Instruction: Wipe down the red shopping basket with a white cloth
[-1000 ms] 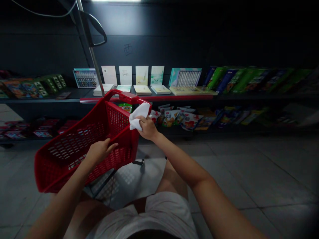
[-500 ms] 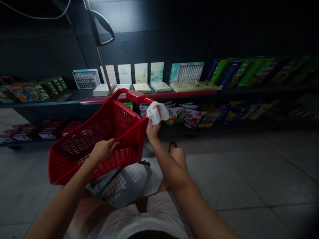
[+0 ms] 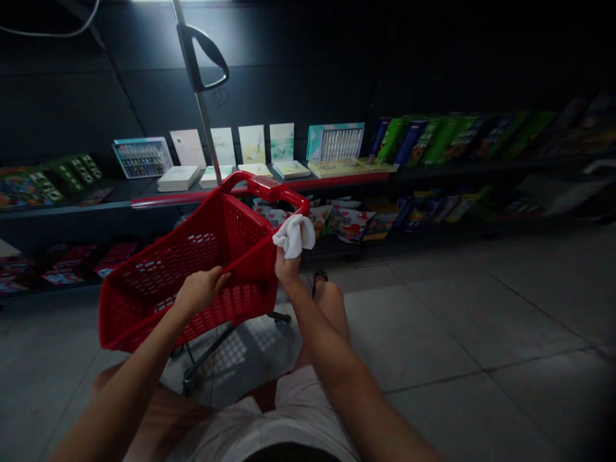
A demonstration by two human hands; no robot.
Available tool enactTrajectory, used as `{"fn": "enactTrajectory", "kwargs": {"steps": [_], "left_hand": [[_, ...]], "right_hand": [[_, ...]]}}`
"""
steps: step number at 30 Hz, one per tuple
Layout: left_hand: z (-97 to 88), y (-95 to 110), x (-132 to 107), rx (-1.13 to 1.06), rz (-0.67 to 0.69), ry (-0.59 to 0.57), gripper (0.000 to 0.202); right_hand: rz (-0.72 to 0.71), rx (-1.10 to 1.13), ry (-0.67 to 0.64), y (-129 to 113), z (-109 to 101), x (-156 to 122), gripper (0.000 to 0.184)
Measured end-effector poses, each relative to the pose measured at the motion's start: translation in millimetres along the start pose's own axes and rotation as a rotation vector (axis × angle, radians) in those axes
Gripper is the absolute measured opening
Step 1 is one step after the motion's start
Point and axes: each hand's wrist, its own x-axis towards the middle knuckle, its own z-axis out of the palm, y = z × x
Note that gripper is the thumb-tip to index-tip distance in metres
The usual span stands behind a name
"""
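Observation:
A red plastic shopping basket (image 3: 158, 282) on a wheeled frame stands tilted in front of me. My left hand (image 3: 199, 289) grips its near rim, fingers curled over the edge. My right hand (image 3: 287, 266) is closed round a bunched white cloth (image 3: 294, 234) and holds it against the basket's right front corner, just below the red handle (image 3: 269, 187). My knees and white shorts show at the bottom.
Dark shelves (image 3: 289, 186) run across the back with notebooks, card sets and green boxes; snack packets (image 3: 346, 221) lie on the lower shelf. A metal pole with a black handle (image 3: 202, 58) rises behind the basket. Grey floor tiles (image 3: 457, 333) stretch to the right.
My right hand with the cloth has slid along the basket's far edge from the handle area down to the right corner. My left hand keeps its grip on the rim.

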Motion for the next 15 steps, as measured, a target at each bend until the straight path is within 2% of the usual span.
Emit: {"fn": "enactTrajectory", "kwargs": {"steps": [2,4,8,10,12,14,15], "left_hand": [[0.5,1,1,0.004,-0.004,-0.004,0.044],[-0.1,1,0,0.013,-0.01,-0.009,0.045],[-4.1,1,-1,0.036,-0.03,-0.014,0.045],[-6.2,1,-2,0.04,-0.038,-0.011,0.045],[-7.6,1,-2,0.043,-0.045,-0.008,0.045],[-8.1,1,-3,0.045,-0.055,-0.006,0.046],[-8.2,2,-3,0.048,-0.063,-0.006,0.046]], "right_hand": [[0.03,0.023,0.015,4,5,-7,0.05],[0.055,0.028,0.019,10,13,-30,0.049],[0.152,0.027,-0.033,25,21,-112,0.057],[0.302,0.053,-0.083,29,19,-157,0.062],[0.535,0.1,-0.145,28,16,-191,0.061],[0.733,0.167,-0.207,22,17,-207,0.05],[0.785,0.211,-0.249,18,20,-209,0.044]]}}
